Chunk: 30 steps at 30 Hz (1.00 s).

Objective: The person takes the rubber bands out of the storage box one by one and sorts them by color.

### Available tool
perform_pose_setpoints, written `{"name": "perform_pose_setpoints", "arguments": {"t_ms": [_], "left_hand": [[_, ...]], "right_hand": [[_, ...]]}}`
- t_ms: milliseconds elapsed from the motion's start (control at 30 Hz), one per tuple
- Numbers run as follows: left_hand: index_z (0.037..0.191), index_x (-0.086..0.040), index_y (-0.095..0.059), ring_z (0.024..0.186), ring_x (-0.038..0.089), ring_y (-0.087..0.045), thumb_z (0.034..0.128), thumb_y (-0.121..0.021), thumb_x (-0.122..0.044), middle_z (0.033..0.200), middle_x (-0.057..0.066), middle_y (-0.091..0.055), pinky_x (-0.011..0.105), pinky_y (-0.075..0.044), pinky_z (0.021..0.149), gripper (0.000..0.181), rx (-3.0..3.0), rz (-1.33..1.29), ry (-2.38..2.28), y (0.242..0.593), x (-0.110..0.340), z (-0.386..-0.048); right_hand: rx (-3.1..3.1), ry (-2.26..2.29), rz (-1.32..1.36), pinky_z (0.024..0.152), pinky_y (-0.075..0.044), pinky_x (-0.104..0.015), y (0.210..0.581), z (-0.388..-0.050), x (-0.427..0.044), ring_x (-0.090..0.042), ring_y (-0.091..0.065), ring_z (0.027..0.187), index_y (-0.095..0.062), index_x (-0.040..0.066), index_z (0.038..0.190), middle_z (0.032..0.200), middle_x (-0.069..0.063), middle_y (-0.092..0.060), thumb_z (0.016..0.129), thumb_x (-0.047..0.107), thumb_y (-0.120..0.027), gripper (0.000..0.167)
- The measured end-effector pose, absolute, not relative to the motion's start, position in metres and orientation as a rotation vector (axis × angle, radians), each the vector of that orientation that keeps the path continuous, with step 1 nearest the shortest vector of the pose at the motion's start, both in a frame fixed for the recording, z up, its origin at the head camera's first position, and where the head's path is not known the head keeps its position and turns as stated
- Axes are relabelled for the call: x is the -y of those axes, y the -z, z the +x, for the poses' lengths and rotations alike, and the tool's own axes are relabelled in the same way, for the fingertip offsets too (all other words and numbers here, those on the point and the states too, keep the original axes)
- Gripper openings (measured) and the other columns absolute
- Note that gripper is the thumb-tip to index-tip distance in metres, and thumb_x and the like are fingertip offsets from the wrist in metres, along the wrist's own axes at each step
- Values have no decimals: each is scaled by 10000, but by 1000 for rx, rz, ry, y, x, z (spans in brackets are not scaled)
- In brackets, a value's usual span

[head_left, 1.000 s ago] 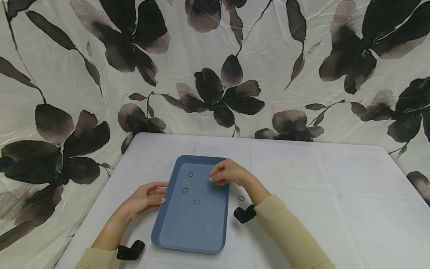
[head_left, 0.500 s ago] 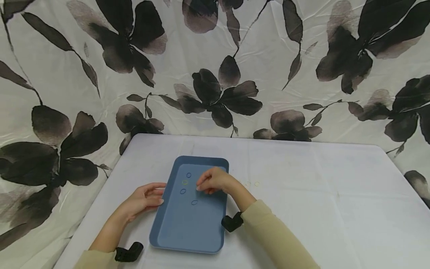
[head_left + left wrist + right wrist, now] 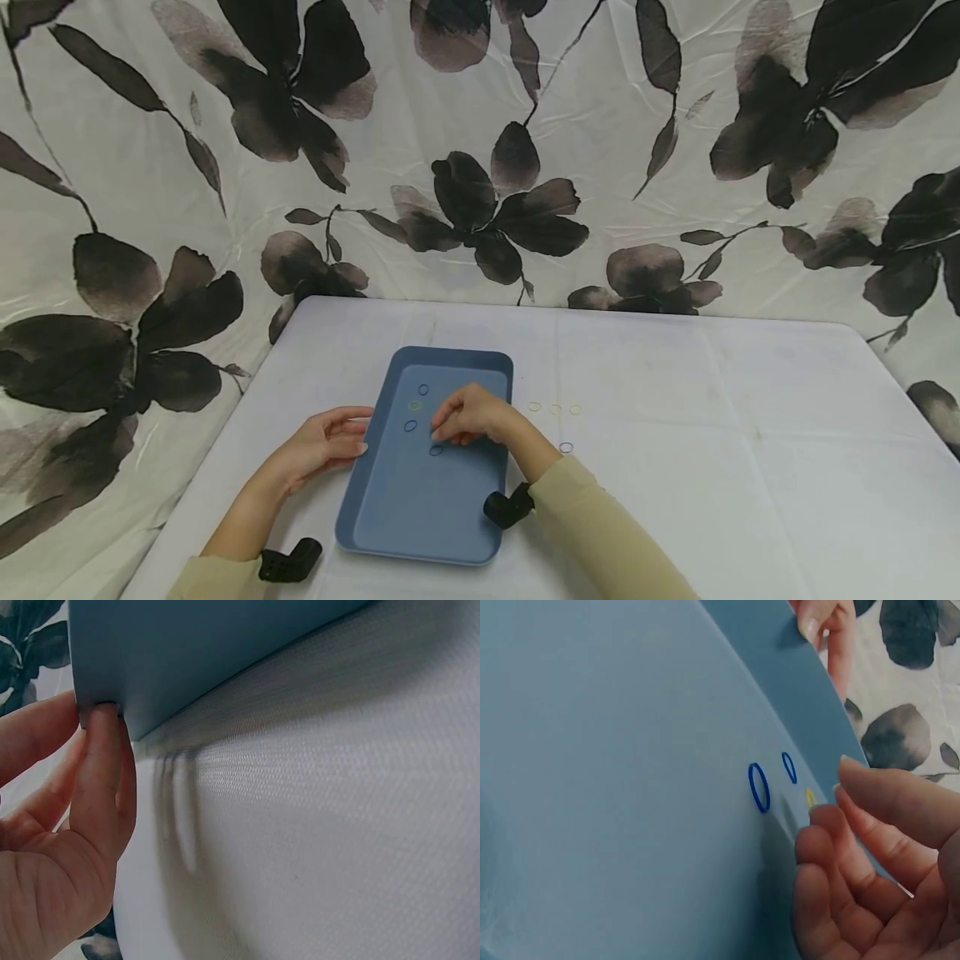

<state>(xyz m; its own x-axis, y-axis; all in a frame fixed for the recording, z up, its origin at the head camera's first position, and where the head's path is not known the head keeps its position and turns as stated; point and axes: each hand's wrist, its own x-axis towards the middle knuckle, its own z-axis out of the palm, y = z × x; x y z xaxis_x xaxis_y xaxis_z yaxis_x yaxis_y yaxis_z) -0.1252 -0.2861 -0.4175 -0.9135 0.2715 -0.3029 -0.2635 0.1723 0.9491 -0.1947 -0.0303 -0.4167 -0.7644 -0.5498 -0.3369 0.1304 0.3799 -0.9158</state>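
Observation:
The blue tray (image 3: 420, 517) lies on the white table. My left hand (image 3: 326, 442) grips its left rim; in the right wrist view the left thumb (image 3: 810, 622) rests over that rim. Over the tray's middle is my right hand (image 3: 476, 417), fingers bent, with a gap at the thumb and nothing visible between them. Just beneath its fingertips lies a thin blue loop like a rubber band (image 3: 436, 450). Farther left in the tray sit a yellow band (image 3: 414, 406) between two blue bands, one above (image 3: 423, 389) and one below (image 3: 410, 426).
Right of the tray, several yellow bands (image 3: 556, 409) lie in a row on the table (image 3: 712, 467). A blue band (image 3: 566, 447) shows beside the right forearm, which may hide others. Black wrist cameras (image 3: 508, 506) hang at both wrists. A floral cloth (image 3: 480, 125) stands behind the table.
My right hand has moved from the tray's right rim leftward and nearer, to above the lone blue band. More bands on the table have come into view. My left hand stays at the rim.

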Motion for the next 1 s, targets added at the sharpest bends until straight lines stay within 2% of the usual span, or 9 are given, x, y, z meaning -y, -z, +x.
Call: {"name": "perform_pose_setpoints", "arguments": {"t_ms": [233, 433, 733, 1000], "left_hand": [[1378, 140, -272, 948, 106, -600, 835, -624, 18, 1197, 241, -512, 260, -506, 763, 658, -2056, 2, -1791, 416, 285, -126], [1373, 146, -270, 941, 107, -598, 830, -632, 10, 1191, 241, -513, 257, -505, 763, 666, -2058, 5, -1788, 415, 285, -125], [1376, 138, -277, 930, 110, -605, 832, -633, 10, 1159, 191, -544, 257, -507, 752, 662, -2052, -6, -1795, 418, 286, -125], [1379, 132, -280, 947, 113, -603, 833, -639, 5, 1171, 190, -541, 258, -506, 762, 666, -2047, -16, -1799, 419, 287, -124]], "right_hand": [[-2136, 1344, -402, 483, -444, -240, 420, -192, 35, -116, -509, 496, -698, -13, 788, 586, -17, -607, 702, -35, -763, 110], [-2240, 1242, -459, 456, -412, -225, 421, -189, 39, -103, -490, 472, -700, 27, 739, 574, -7, -609, 654, -27, -800, 142], [-2324, 1134, -559, 413, -336, -205, 421, -185, 42, -87, -421, 422, -693, 33, 718, 486, 12, -506, 624, -19, -828, 173], [-2384, 1043, -675, 432, -368, -194, 421, -184, 43, -73, -449, 446, -669, 76, 608, 501, 44, -541, 656, 26, -824, 170]]}}
